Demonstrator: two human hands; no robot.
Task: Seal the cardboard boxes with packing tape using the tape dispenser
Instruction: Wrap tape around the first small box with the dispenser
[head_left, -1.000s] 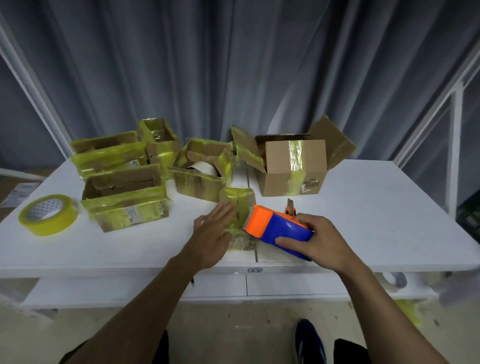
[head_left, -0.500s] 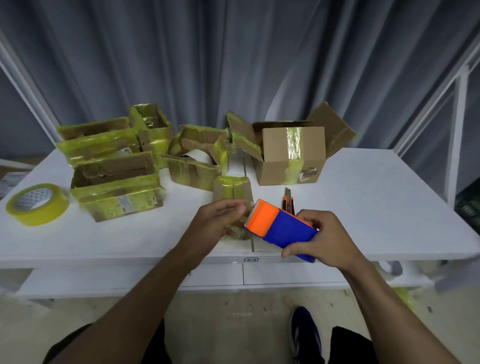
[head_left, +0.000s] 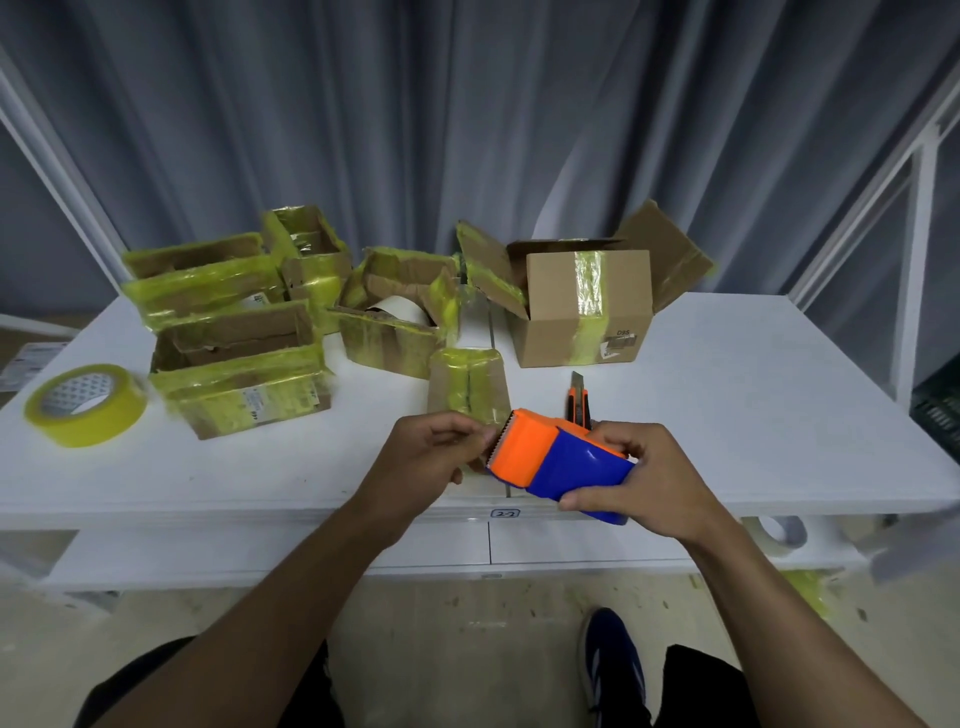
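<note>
My right hand (head_left: 641, 478) grips the orange and blue tape dispenser (head_left: 556, 460) above the table's near edge. My left hand (head_left: 431, 457) has its fingertips pinched at the dispenser's serrated orange end; the tape itself is too clear to make out. Just behind my hands stands a small taped cardboard box (head_left: 467, 389), wrapped in yellowish tape. A larger brown box (head_left: 587, 306) with open flaps and a tape strip down its front sits further back on the right.
Several tape-covered open boxes (head_left: 239, 358) crowd the back left of the white table (head_left: 753, 405). A yellow tape roll (head_left: 85, 405) lies at the far left. An orange utility knife (head_left: 580, 400) lies behind the dispenser. A white roll (head_left: 779, 535) sits on the lower shelf.
My left hand lifted off the small box, curled and came to the dispenser's orange end. My right hand drew the dispenser slightly toward me and raised it.
</note>
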